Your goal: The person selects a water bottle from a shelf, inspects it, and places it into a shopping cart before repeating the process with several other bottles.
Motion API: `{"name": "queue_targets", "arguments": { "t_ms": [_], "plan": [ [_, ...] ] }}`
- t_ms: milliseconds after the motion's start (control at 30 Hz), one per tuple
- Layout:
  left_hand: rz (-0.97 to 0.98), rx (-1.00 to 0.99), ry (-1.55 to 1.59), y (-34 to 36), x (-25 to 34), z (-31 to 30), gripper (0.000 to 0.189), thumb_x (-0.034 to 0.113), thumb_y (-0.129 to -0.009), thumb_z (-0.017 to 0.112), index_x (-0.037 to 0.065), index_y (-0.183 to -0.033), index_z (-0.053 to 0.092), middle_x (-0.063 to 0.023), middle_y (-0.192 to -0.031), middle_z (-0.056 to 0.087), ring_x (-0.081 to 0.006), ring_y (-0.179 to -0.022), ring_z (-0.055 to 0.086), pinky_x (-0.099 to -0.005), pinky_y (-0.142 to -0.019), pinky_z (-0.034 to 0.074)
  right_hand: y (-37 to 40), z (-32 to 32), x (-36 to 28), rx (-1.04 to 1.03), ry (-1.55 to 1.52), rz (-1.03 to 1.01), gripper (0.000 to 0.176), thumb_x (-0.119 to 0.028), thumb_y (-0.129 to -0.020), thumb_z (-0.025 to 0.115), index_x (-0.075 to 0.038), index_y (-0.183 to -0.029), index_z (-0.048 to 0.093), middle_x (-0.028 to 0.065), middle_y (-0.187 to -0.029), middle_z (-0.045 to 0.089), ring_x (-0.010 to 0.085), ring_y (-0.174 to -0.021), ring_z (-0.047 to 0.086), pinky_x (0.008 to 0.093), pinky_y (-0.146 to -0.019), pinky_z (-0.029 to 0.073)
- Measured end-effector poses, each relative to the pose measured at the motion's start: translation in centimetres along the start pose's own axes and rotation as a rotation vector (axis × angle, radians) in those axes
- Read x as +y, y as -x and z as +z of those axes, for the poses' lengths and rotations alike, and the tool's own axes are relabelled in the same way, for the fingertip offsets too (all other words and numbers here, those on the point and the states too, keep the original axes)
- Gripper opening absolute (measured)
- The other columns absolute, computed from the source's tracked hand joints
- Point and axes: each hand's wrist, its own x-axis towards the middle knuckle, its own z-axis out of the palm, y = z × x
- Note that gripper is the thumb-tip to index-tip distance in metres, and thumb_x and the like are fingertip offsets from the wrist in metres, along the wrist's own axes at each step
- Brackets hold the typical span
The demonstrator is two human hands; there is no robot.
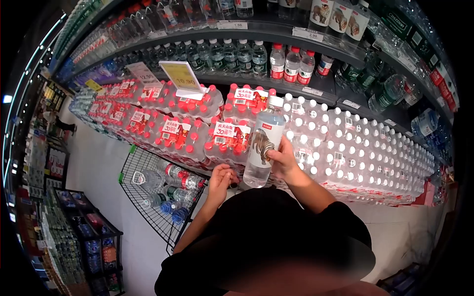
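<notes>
My right hand [283,159] is wrapped round a large clear water bottle [264,143] with a white cap and a tiger picture on its label. The bottle stands nearly upright, leaning slightly right at the top, in front of the stacked packs. Beside its lower left side is my left hand [222,181], fingers curled in and apart from the bottle, with nothing seen in them. Just beyond that hand lies a shrink-wrapped pack of red-capped bottles [229,135].
A wire shopping cart [129,190] at left holds several bottles [174,193]. White-capped packs [355,148] stretch right. Price signs [181,79] stand on red-capped packs. Shelves [247,27] of bottles rise behind. A black rack [101,237] stands at lower left.
</notes>
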Motion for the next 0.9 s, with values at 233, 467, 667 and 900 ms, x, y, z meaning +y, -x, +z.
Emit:
{"name": "queue_targets", "arguments": {
  "t_ms": [233,467,667,900],
  "plan": [
    [-0.091,-0.012,-0.068,1.2,0.5,-4.8,0.011,0.001,-0.094,0.053,-0.005,-0.101,0.059,-0.0149,-0.081,0.067,-0.0224,-0.067,0.068,-0.0314,-0.067,0.057,-0.5,0.8,1.7,0.132,0.085,-0.112,0.056,-0.007,-0.079,0.064,-0.001,-0.13,0.042,0.011,-0.114,0.062,0.0144,-0.089,0.062,0.0278,-0.067,0.049],
    [0.215,-0.092,-0.282,1.9,0.6,-7.1,0.025,-0.011,-0.085,0.042,-0.004,-0.104,0.058,-0.0165,-0.113,0.059,-0.0217,-0.104,0.059,-0.0317,-0.092,0.046,-1.1,1.6,3.5,0.115,0.12,-0.11,0.052,-0.009,-0.079,0.066,-0.001,-0.125,0.045,0.0082,-0.111,0.063,0.0117,-0.089,0.06,0.0264,-0.069,0.048],
    [0.17,-0.073,-0.07,2.2,-0.3,-8.8,0.027,-0.013,-0.077,0.038,0.0,-0.097,0.05,-0.0055,-0.081,0.053,-0.0138,-0.078,0.054,-0.0302,-0.081,0.047,-1.0,2.1,4.3,0.109,0.095,-0.098,0.055,-0.009,-0.078,0.069,-0.002,-0.127,0.045,0.007,-0.114,0.062,0.011,-0.094,0.06,0.0253,-0.075,0.048],
    [0.15,0.043,-0.012,2.2,-0.3,-8.9,0.02,-0.011,-0.079,0.036,0.002,-0.089,0.048,-0.0017,-0.071,0.048,-0.0096,-0.064,0.046,-0.0285,-0.075,0.048,-0.8,3.1,4.4,0.154,0.151,-0.09,0.058,-0.013,-0.078,0.069,-0.002,-0.129,0.044,0.0068,-0.11,0.062,0.0117,-0.089,0.06,0.0257,-0.073,0.049]
  ]
}}
